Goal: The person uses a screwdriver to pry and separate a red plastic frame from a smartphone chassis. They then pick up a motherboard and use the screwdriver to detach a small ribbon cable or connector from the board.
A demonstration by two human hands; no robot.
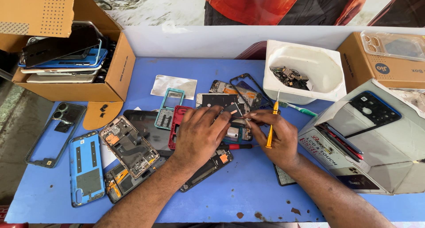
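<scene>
Both hands meet over an opened phone body (234, 132) lying in the heap of parts, and the small dark part (232, 108) they share sits directly between the two sets of fingertips, just above that phone. The left hand (199, 135) comes in from the lower left, palm down, its fingers spread a little and its forefinger and thumb closed onto the near edge of the dark part. The right hand (276, 137) comes in from the lower right; its thumb and forefinger pinch together on the part's far side, while its other fingers clamp an orange-handled screwdriver (271, 126). The screwdriver's long axis runs nearly upright in the view, tip pointing away from the person, handle end toward the wrist, so it lies beside the pinching fingertips and not on the part. Neither hand is clearly nearer: both touch the part. Beyond the right fingertips stands a white plastic tub (330, 88) holding a small pile of dark circuit scraps and screws. Far beyond the left fingers, an open cardboard box (117, 73) is stacked with flat phones and back covers. Right of the right hand, a grey-white carton (389, 166) holds a black phone frame and thin flat parts. A blue back cover (86, 168) lies well left of the left wrist.
</scene>
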